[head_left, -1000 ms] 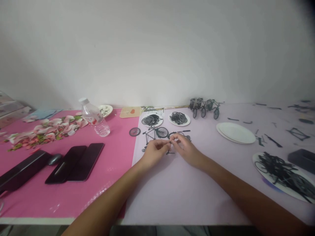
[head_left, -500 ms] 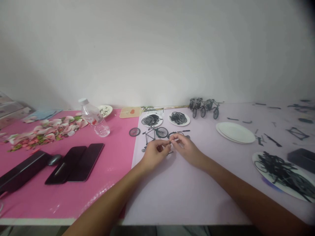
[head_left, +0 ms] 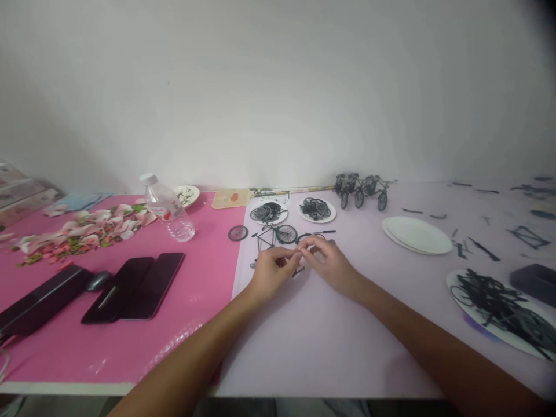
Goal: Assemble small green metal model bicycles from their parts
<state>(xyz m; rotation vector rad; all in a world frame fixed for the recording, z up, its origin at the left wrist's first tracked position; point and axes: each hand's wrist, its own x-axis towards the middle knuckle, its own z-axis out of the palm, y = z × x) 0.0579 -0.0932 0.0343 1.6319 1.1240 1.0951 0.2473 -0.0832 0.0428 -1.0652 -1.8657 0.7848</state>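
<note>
Pinching what looks like a small dark part (head_left: 298,271) just on the near side of a toy bicycle (head_left: 278,233).

The left hand (head_left: 273,277) and right hand (head_left: 333,266) meet, thumbs and forefingers drawn narrow, seemingly to steady so tiny a piece; how much of it the fingertips hide cannot be told. The toy bicycle lies flat. Left of it sits a loose wheel (head_left: 238,233); beyond it, two plates (head_left: 333,212) gather dark pieces (head_left: 315,209), probably to keep them from scattering.
</note>
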